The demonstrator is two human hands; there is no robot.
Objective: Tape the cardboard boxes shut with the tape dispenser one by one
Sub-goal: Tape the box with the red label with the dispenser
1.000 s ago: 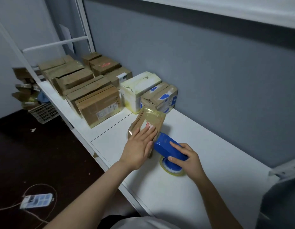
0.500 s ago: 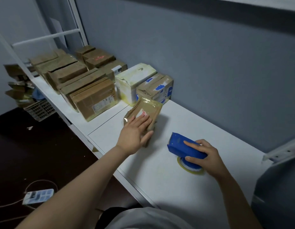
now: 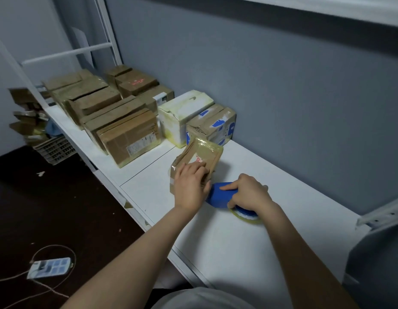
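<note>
1. A person's left hand (image 3: 191, 186) holds the near end of a small cardboard box (image 3: 204, 152) wrapped in glossy clear tape. The fingers are curled over its top and the thumb lies against its side.
2. The box lies on the white table (image 3: 238, 241), just in front of a blue-marked box (image 3: 213, 123) and a white-and-yellow box (image 3: 184, 112).
3. The right hand (image 3: 249, 195) grips a blue tape dispenser (image 3: 220, 195), index finger laid along its top. The dispenser's tape roll (image 3: 247, 216) rests on the table.
4. The dispenser's front end sits just beside the box's near end; whether they touch cannot be told.
5. Further brown boxes (image 3: 129, 139) line the table's far left stretch along the grey wall (image 3: 282, 85).
6. A power strip (image 3: 49, 267) lies on the dark floor (image 3: 71, 208).
</note>
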